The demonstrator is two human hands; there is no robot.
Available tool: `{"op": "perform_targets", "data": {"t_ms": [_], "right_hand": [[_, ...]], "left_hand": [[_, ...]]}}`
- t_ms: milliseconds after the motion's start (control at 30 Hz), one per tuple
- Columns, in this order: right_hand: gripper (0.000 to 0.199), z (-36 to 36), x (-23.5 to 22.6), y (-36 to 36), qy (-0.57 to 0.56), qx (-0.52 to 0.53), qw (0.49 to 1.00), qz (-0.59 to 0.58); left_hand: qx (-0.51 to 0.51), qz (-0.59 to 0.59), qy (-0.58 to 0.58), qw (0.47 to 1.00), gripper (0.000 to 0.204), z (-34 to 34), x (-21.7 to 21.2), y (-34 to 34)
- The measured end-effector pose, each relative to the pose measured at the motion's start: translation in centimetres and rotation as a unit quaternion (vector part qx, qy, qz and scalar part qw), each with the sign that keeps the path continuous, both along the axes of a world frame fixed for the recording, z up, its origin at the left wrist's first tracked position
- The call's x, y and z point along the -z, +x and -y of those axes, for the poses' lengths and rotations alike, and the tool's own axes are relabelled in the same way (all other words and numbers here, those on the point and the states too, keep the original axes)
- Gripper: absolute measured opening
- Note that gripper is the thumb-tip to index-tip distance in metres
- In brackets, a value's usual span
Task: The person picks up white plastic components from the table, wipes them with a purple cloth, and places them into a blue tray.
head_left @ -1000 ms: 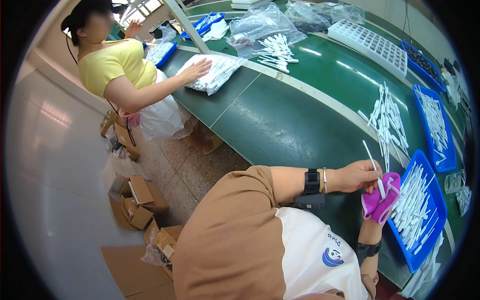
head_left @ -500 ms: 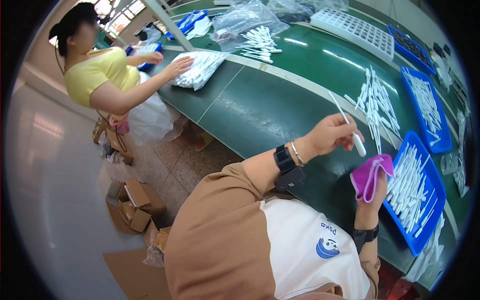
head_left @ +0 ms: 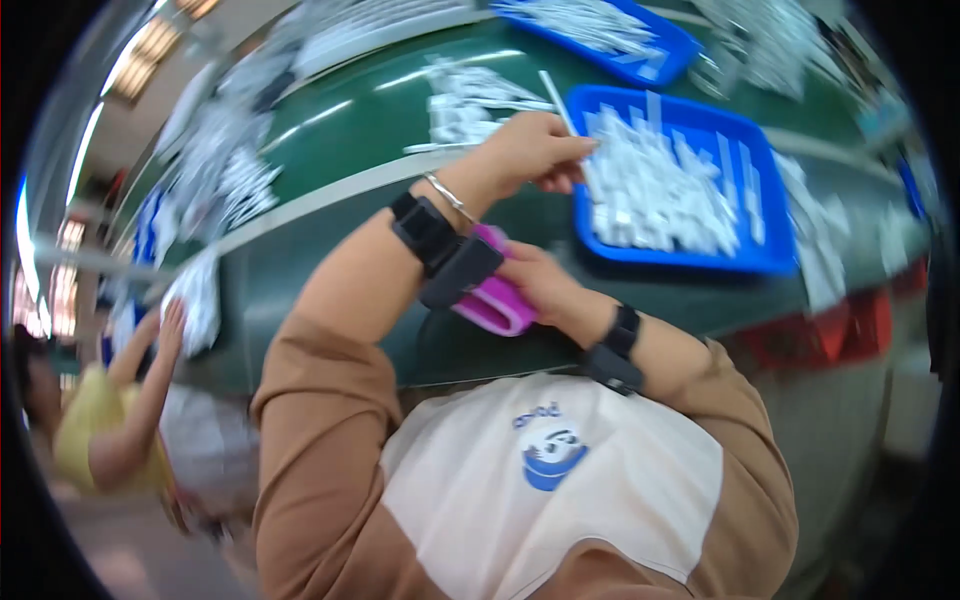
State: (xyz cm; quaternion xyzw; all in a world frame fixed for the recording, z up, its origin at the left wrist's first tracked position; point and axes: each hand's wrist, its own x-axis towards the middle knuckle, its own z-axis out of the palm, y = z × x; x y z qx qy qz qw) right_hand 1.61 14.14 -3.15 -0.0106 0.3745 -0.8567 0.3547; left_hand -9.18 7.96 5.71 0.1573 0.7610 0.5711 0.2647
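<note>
My left hand (head_left: 535, 155) reaches across in front of me, its fingers closed on a slim white plastic dropper (head_left: 553, 100). The dropper stands tilted at the left rim of a blue tray (head_left: 690, 262), its lower end over the tray's edge. Many similar white droppers (head_left: 665, 190) lie heaped inside, blurred by motion. Nearer my body, my right hand (head_left: 540, 280) grips a folded pink cloth (head_left: 500, 308). My left wrist and its black strapped device hide part of the cloth.
A loose pile of white droppers (head_left: 465, 105) lies on the green table beyond my left hand. Behind it is a second blue tray (head_left: 640, 65). Clear plastic bags (head_left: 205, 150) lie far left. At left, a co-worker's hand (head_left: 172, 325) rests at a white bag. A red crate (head_left: 830, 335) stands at right.
My view has turned to the right. My left hand has carried the dropper to the near blue tray. My right hand, still with the cloth, now sits below my left wrist.
</note>
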Motion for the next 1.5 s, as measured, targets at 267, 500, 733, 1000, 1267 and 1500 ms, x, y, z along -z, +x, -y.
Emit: {"op": "perform_targets", "data": {"t_ms": [267, 500, 733, 1000, 1267, 1500], "right_hand": [[0.029, -0.4, 0.7, 0.1, -0.126, 0.012, 0.99, -0.064], [0.031, -2.4, 3.1, -0.2, 0.058, 0.048, 0.997, -0.035], [0.026, -0.9, -0.4, 0.1, 0.076, 0.031, 0.997, -0.009], [0.026, -0.7, 1.4, -0.3, 0.104, 0.049, 0.993, -0.011], [0.026, -0.8, 1.2, -0.4, 0.103, 0.044, 0.994, -0.013], [0.025, -1.0, 1.1, -0.4, 0.101, 0.038, 0.994, -0.018]], "left_hand": [[0.083, 0.006, -0.132, 0.988, 0.034, -10.4, 4.0, -1.6], [0.051, -0.026, -0.051, 0.997, 0.025, -4.8, 0.6, -0.9], [-0.325, -0.349, -0.336, 0.812, 0.023, 22.0, 1.0, -5.4], [-0.472, -0.174, -0.502, 0.704, 0.037, 38.6, 9.1, -1.5], [-0.411, -0.122, -0.536, 0.727, 0.035, 37.0, 9.4, -2.0], [-0.42, -0.157, -0.546, 0.708, 0.032, 36.7, 10.2, -1.7]]}}
